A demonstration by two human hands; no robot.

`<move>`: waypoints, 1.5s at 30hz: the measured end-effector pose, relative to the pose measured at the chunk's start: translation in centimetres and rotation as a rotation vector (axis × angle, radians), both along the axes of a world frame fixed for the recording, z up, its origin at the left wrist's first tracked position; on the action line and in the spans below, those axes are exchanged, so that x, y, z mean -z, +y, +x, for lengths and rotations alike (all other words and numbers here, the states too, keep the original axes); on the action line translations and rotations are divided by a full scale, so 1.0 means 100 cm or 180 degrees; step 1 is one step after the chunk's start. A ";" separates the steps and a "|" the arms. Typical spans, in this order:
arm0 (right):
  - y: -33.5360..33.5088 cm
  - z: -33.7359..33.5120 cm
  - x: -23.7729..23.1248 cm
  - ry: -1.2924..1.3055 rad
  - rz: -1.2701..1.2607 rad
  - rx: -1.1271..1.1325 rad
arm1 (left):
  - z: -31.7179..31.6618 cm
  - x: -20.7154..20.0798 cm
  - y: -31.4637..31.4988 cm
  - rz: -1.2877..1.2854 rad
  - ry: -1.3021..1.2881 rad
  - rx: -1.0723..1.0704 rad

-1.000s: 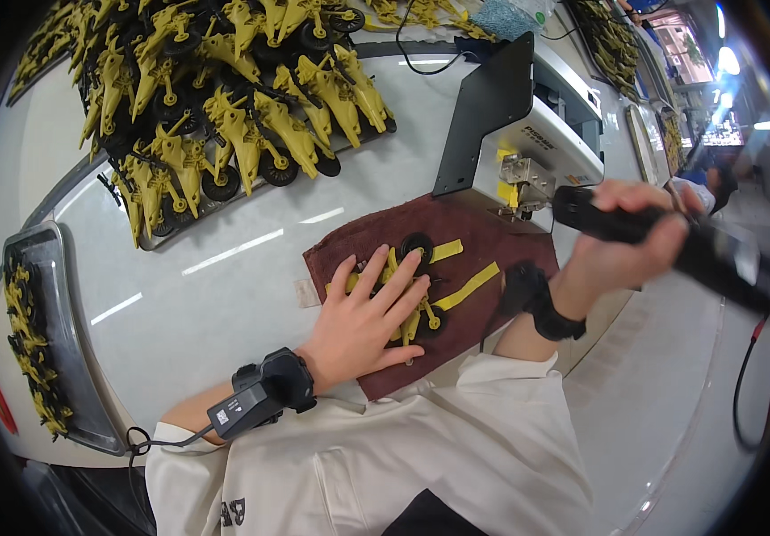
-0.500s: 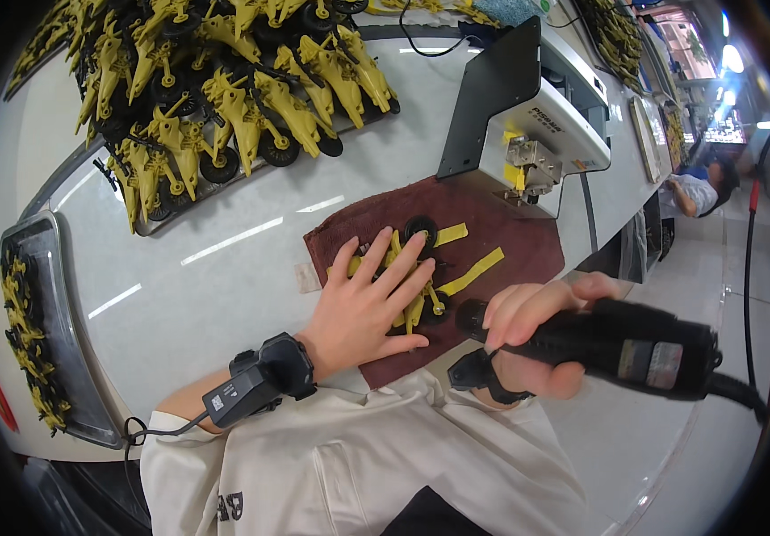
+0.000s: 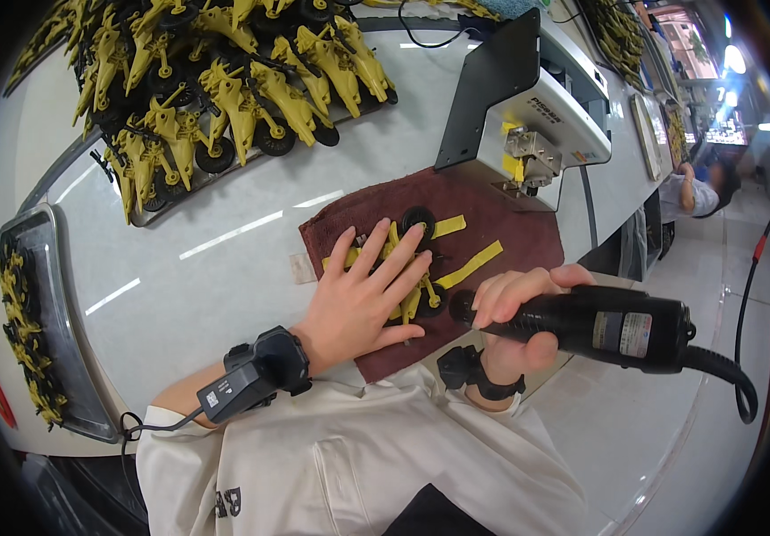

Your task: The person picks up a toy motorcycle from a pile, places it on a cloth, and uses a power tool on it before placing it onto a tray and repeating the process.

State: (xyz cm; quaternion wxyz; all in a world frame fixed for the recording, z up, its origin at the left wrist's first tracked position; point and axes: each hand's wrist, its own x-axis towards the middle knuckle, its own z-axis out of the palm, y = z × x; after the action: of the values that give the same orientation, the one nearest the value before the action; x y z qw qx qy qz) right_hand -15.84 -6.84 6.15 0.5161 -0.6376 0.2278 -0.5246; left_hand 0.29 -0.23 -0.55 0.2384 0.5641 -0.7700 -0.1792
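My left hand (image 3: pixel 354 290) lies flat with its fingers spread over a yellow and black wheeled toy part (image 3: pixel 412 305), pressing it onto a dark red cloth (image 3: pixel 523 241). Much of the part is hidden under the palm and fingers; black wheels show at its right side. In my right hand (image 3: pixel 523 308) is a black corded power tool (image 3: pixel 613 326), held level with its front end just right of the part's lower wheel. Two yellow tape strips lie on the cloth, a short strip (image 3: pixel 449 226) by the upper wheel and a longer strip (image 3: pixel 474 265) below it.
A white and black bench machine (image 3: pixel 541 107) with yellow tape at its front stands beyond the cloth. Similar yellow and black parts (image 3: pixel 233 103) are heaped at the back left. A metal tray (image 3: pixel 90 375) with more sits left. The tool's cable (image 3: pixel 729 371) hangs at right.
My right hand has brought the tool slightly left and up, closer to the part, and its cable now bends downward. My left hand stays spread on the part.
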 end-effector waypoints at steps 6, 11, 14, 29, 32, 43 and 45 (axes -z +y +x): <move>0.004 -0.008 0.008 -0.0642 -0.0023 -0.0382 | -0.001 -0.002 -0.001 -0.0026 -0.0002 -0.0030; -0.009 -0.003 -0.002 -0.0336 -0.0189 -0.0431 | 0.000 -0.004 -0.001 0.0030 -0.0074 -0.0024; -0.043 -0.013 -0.025 -0.0720 -0.0410 0.0174 | -0.003 -0.006 0.000 0.0017 -0.0106 0.0006; -0.047 0.010 -0.044 -0.0282 -0.0219 0.0091 | -0.001 0.000 0.001 -0.0071 -0.0051 0.0007; -0.008 0.004 -0.027 -0.0633 -0.0116 -0.0440 | 0.001 0.000 0.002 -0.0045 -0.0026 -0.0016; 0.017 0.004 -0.007 -0.0115 -0.0445 -0.1126 | -0.001 0.002 0.004 -0.0128 0.0114 -0.0066; 0.018 0.008 -0.007 0.0085 -0.0427 -0.0925 | -0.002 0.002 0.004 -0.0179 0.0118 -0.0086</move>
State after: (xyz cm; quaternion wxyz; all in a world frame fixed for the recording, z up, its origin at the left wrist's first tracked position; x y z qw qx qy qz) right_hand -15.05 -5.09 6.87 0.5397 -0.7038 0.1044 -0.4500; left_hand 0.08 0.15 -0.74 0.2707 0.5640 -0.7625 -0.1647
